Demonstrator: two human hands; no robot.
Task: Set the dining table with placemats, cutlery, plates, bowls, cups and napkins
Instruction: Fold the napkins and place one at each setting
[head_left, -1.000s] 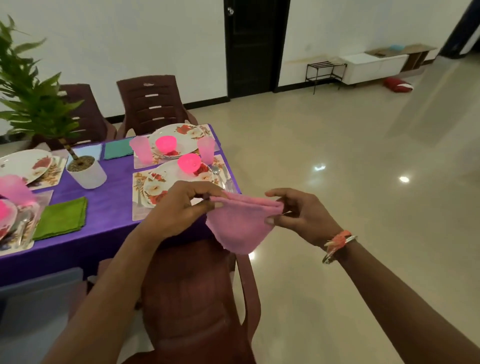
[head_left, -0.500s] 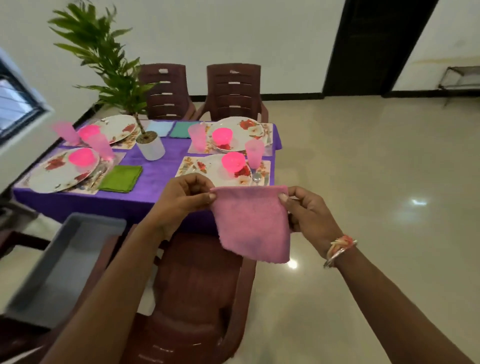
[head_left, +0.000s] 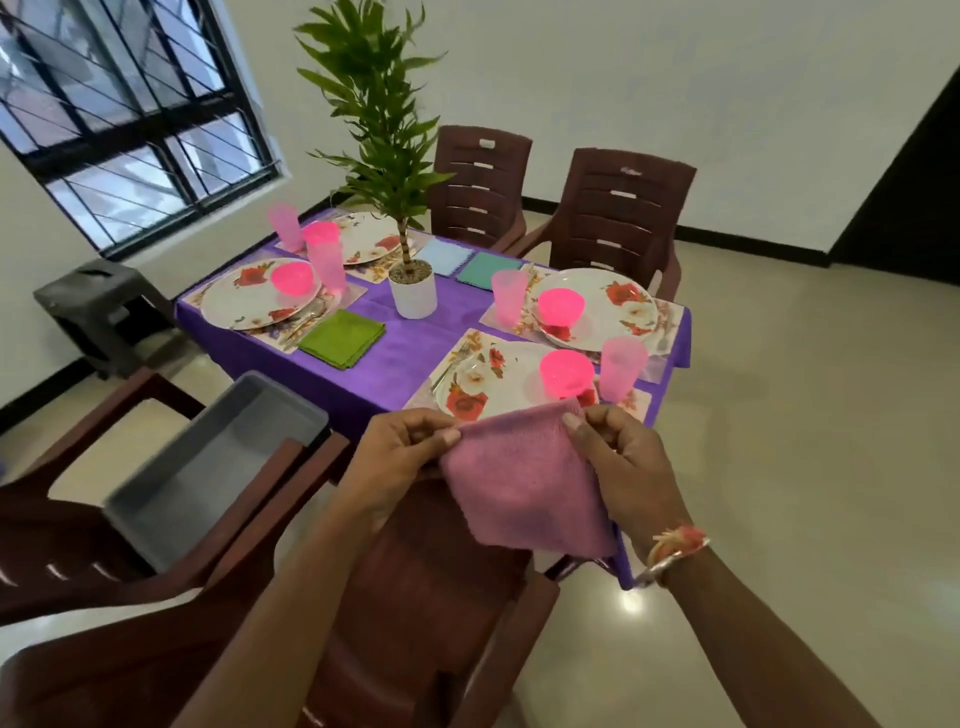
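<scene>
My left hand (head_left: 395, 457) and right hand (head_left: 623, 462) pinch pink napkin (head_left: 524, 483) top corners, near table edge — risk: hanging cloth sweeps near pink bowl (head_left: 566, 371) — tips it.

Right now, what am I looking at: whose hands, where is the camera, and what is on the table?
There is no machine here: these are a person's two bare hands. The view comes from one camera worn on the head, looking forward and down. The left hand and right hand each pinch a top corner of a pink napkin, which hangs between them above a brown chair. Ahead, the table under a purple cloth bears four flowered plates, pink bowls and cups, a potted plant and a green napkin. A grey tray rests on another chair at the left.
</scene>
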